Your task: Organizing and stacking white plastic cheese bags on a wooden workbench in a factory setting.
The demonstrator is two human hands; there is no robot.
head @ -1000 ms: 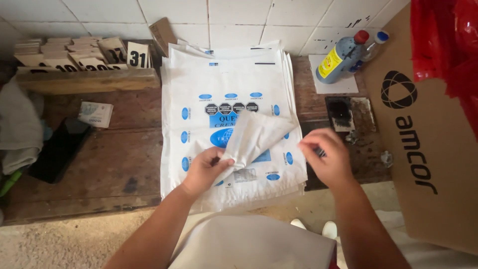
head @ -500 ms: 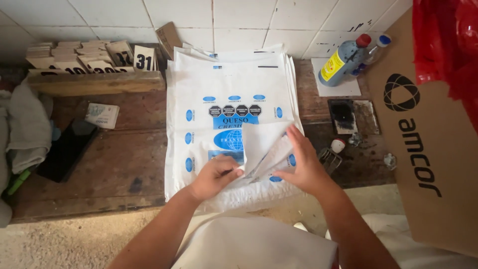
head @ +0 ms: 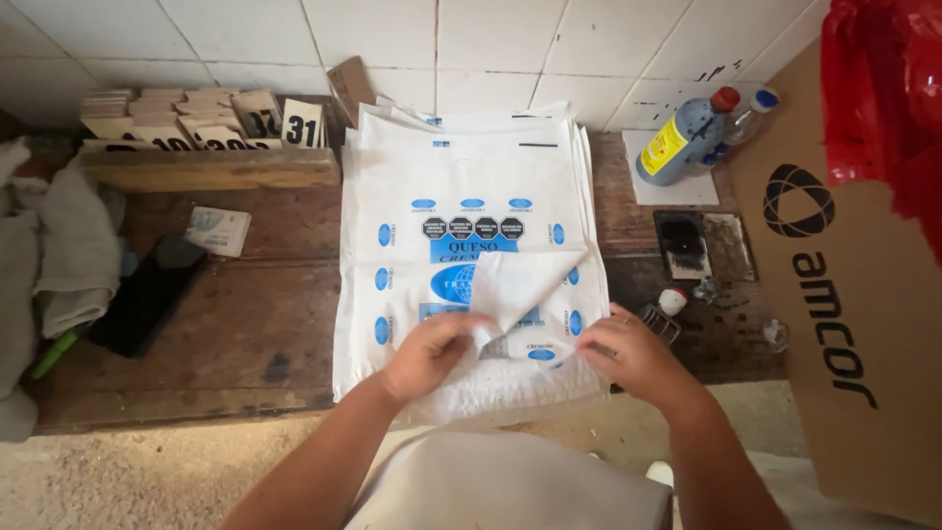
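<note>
A stack of white plastic bags (head: 461, 186) with blue and black printed marks lies on a worn wooden bench (head: 255, 324). The top bag's near corner (head: 525, 285) is folded up and back, showing its plain underside. My left hand (head: 432, 353) pinches the lifted flap at its lower left edge. My right hand (head: 628, 355) rests on the stack's near right corner, fingers pressing the bag edges. Both forearms reach in from the bottom of the view.
A wooden holder with numbered cards (head: 211, 128) stands at the back left. A dark phone (head: 147, 292), a small packet (head: 218, 231) and cloths (head: 69, 245) lie left. Bottles (head: 687, 137) and a brown cardboard box (head: 834, 294) are on the right, red plastic (head: 883, 88) above.
The lifted flap dropped lower and my right hand moved in to the stack's right corner, then slightly outward. My left hand kept hold of the flap.
</note>
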